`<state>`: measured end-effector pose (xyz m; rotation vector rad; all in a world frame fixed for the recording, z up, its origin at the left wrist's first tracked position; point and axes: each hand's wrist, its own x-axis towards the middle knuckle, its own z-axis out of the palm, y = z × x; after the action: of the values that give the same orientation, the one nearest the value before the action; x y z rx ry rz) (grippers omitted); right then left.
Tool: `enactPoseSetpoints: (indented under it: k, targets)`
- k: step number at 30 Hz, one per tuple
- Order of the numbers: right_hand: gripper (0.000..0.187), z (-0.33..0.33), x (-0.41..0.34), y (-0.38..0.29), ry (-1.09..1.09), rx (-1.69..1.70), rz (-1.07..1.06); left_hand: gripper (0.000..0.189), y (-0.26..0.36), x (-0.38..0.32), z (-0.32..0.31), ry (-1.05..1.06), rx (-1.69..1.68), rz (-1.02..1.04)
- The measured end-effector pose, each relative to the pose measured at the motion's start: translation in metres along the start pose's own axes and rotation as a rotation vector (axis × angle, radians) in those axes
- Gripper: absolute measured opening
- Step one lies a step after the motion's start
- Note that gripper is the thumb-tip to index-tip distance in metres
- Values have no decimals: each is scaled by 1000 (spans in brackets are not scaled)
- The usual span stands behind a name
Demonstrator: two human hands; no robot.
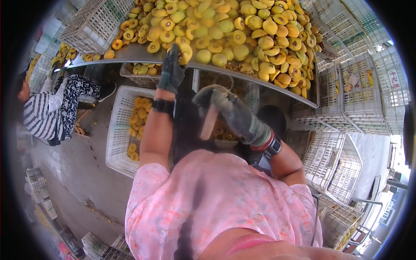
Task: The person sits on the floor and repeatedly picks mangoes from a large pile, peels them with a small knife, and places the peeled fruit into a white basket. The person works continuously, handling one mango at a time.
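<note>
My left hand (171, 70), in a dark work glove, grips a yellow peach half (185, 54) at the front edge of a metal table (130, 55). A heap of halved yellow peaches (208, 27), many with the brown pit cavity showing, covers the tabletop. My right hand (224, 99), also gloved and slightly blurred, is closed around the wooden handle (209, 122) of a hand tool. A thin metal loop (231, 78) shows just above this fist, apparently the tool's head. The right hand is nearer my body than the left, apart from the peach half.
A white plastic crate (122, 130) with hollowed peach rings stands at my left. Another crate (143, 76) with fruit is under the table edge. Stacked crates (354, 87) line the right side. At far left sits a person (44, 110) in a striped top.
</note>
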<state>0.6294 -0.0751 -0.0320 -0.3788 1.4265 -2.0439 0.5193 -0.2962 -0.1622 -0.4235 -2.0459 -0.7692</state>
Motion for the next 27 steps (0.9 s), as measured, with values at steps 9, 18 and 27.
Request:
enactPoseSetpoints:
  k: [9, 18, 27]
  targets:
    - [24, 130, -53, 6, -852, 204, -363, 58, 65, -33, -37, -3, 211, -87]
    - [14, 77, -68, -1, -92, -147, -210, 48, 113, -37, -96, -58, -217, -225]
    - [16, 27, -46, 58, 308, -882, -506, 37, 155, -27, -98, 66, -292, 82]
